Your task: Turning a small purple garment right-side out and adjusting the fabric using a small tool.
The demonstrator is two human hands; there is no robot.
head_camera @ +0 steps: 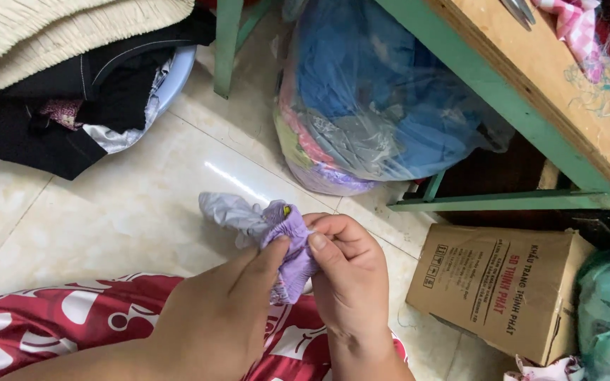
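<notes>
1. Lilac cloth (291, 243), small and gathered into ruffles, sits bunched between both hands just above my lap, with a pale grey tail (229, 210) of it trailing out to the left over the floor.
2. My left hand (220, 317) pinches the cloth from below, thumb and forefinger closed tight on its lower edge.
3. My right hand (351, 275) curls over the top of it, fingers folded shut on the upper gathers, thumb pressed flat against the fabric.
4. I judge the step in hand to be working the gathered piece between the fingers, turning or pulling it; a tiny yellow speck shows at the top, maybe a bead or a tag, I cannot tell.
5. Next I'd need both pinches to stay firm while the hands draw apart gently, since such thin stuff could tear or slip.
6. Glossy cream floor tiles (128, 212) lie beneath, catching a streak of light.
7. Around me: a clear bag (375, 106) stuffed with blue and pastel fabric, a green-framed wooden table (531, 77), a cardboard box (495, 289) and a heap of dark clothes (72, 106) in a basin.
</notes>
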